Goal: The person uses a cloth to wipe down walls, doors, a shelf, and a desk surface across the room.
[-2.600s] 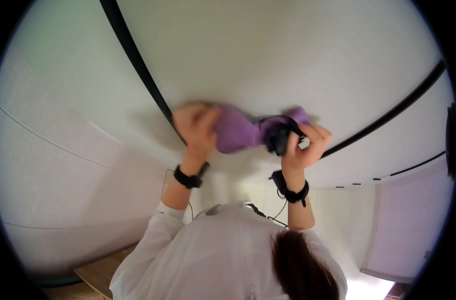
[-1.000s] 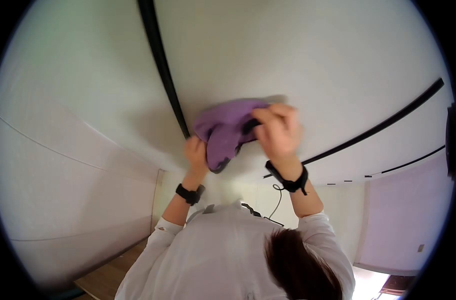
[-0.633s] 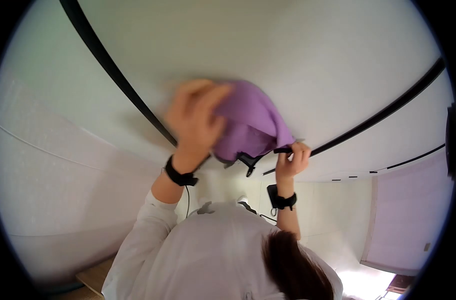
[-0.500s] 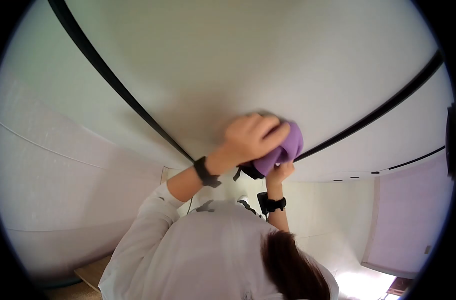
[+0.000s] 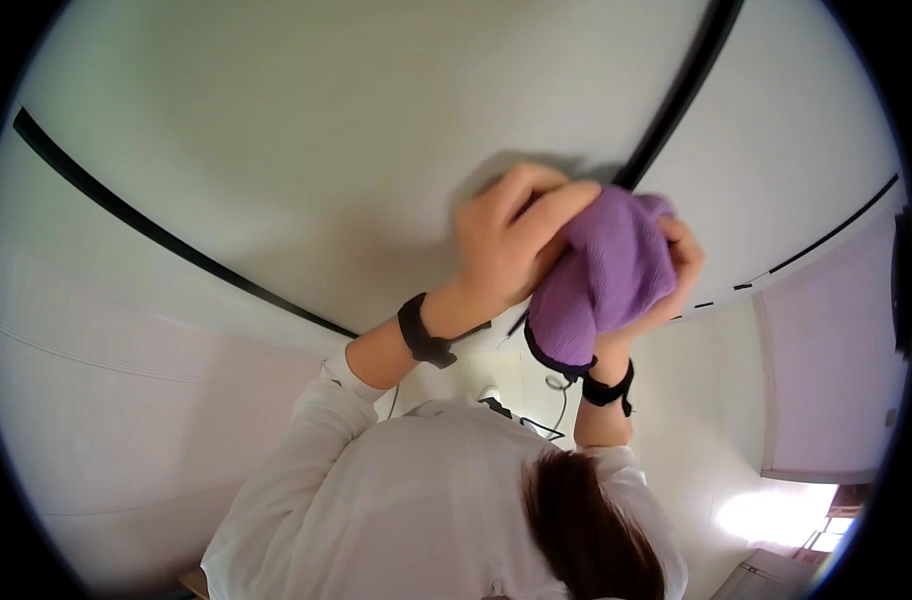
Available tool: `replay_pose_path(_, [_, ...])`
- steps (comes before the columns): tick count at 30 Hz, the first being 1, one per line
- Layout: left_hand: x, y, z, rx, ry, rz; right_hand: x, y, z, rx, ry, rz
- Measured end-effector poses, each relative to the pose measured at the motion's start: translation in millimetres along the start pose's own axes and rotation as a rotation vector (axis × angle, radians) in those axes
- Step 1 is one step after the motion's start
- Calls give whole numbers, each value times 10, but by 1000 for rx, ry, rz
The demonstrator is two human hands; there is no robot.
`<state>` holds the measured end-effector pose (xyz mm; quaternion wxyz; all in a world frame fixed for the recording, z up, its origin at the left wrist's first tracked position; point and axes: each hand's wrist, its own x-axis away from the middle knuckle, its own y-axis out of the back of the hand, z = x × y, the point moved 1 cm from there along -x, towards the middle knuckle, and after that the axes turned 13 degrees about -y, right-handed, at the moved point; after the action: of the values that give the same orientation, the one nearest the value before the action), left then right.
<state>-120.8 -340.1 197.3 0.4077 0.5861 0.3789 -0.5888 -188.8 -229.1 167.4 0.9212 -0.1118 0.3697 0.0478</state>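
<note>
A bunched purple cloth [image 5: 616, 260] with a dark edge is between my two hands, in front of a pale panel [image 5: 376, 110]. My left hand [image 5: 501, 240] grips the cloth's left side, with the fingers bent close to the panel. From the right, my right hand [image 5: 679, 268] wraps round the cloth, which hides its palm and part of its fingers. Each wrist wears a black band. The cloth overlaps the lower end of a black strip [image 5: 681, 95] along the panel's right edge.
Another black strip [image 5: 176, 235] runs down the panel's left side. Further pale panels [image 5: 806, 140] stand to the right. Below me are the light floor [image 5: 676, 430], a shoe and a thin dark cable [image 5: 564, 405]. A bright patch lies at lower right.
Both hands and the cloth have moved right and up in view, to the black strip. My right hand has come up round the cloth's right side. The view has turned to the right.
</note>
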Motion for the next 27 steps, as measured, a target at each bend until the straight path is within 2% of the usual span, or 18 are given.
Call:
replay_pose_path(2, [-227,-124,-123,-47,68,68,-294,74,196,79,105,-26])
replay_pose_path(3, [-315,-265,-194,-75,103,102,-427,176,173,94,61,22])
replay_pose_path(7, [-95,-328,-327,-424,-39,411,-352,311,48,190,-81,140])
replay_pose_path(10, [351,-263,-406,-367,-7,535,91,407,-314,194,-248,169])
replay_pose_path(12, [700,-265,-612,-396,70,673,378,600,-497,247,-318,246])
replay_pose_path(14, [1025,-296,-644,-413,112,757,568,703,-639,334,-482,338])
replay_pose_path(16, [1322,-352,-682,-433,113,782,669,785,-788,515,-489,483])
replay_pose_path(18, [1531,-298,-790,-407,141,906,774,911,-856,704,-505,671])
replay_pose_path(19, [1626,-270,-805,-390,150,963,842,953,-950,699,-469,728])
replay_pose_path(22, [1949,-300,-760,-257,322,941,919,1006,-1114,741,-472,734])
replay_pose_path(26, [1572,-228,-746,-201,479,658,893,985,-945,416,-492,528])
replay_pose_path(27, [1356,-204,-747,-211,505,588,881,953,-908,333,-343,443])
